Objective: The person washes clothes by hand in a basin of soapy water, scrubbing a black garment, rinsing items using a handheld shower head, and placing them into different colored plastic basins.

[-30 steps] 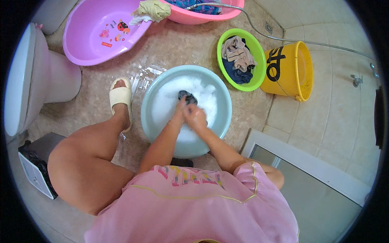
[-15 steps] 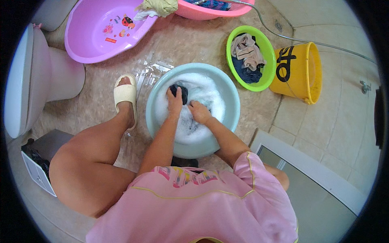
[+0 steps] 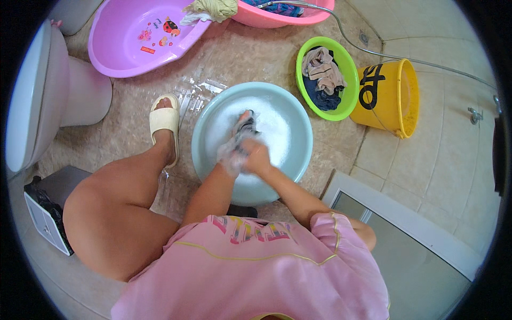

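Standing leftmost, a white toilet (image 3: 88,98) neighbours a purple basin (image 3: 114,45). Inside the light blue basin (image 3: 303,144), amid suds, dark cloth (image 3: 248,127) lies against the left hand (image 3: 238,128), whose finger spread I cannot tell; the blurred right hand (image 3: 257,156) curls closed around the cloth. Rightward sit a green basin (image 3: 351,98) of clothes (image 3: 324,77) and a yellow bucket (image 3: 385,104).

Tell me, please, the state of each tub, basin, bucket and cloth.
Pale blue round plastic basin: holding suds
Dark cloth: soapy, crumpled, partly hidden
Green round plastic basin: holding crumpled beige cloth, navy cloth
Purple oval plastic tub: uncovered
Greenish cloth, white cloth: bunched at purple tub's rim
Pink plastic tub: holding blue patterned cloth
Yellow plastic bucket: uncovered
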`<act>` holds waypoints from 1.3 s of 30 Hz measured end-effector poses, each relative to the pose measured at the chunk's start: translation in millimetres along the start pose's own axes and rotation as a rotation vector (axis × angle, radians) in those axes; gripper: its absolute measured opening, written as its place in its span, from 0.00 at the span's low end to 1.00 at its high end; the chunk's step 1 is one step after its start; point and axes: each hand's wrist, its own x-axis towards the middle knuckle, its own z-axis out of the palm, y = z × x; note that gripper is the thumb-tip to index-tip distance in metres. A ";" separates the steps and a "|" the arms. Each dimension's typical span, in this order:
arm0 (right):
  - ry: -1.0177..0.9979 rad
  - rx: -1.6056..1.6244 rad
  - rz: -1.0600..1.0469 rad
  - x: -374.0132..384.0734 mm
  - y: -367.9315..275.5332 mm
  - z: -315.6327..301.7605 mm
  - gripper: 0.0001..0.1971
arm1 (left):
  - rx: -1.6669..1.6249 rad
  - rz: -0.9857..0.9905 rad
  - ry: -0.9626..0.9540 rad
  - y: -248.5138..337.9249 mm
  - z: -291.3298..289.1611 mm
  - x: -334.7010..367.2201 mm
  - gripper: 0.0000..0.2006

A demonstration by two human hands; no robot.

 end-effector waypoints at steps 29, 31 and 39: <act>-0.169 -0.024 0.382 -45.4 77.9 -13.0 0.18 | 2.152 -0.971 0.219 31.7 53.5 -63.4 0.19; 0.328 -0.353 0.135 -38.0 105.8 2.4 0.20 | 2.529 -0.880 0.102 23.9 26.6 -54.9 0.17; -0.493 -0.438 0.135 -44.7 114.6 43.6 0.09 | 2.214 0.336 0.499 46.5 43.8 -26.4 0.26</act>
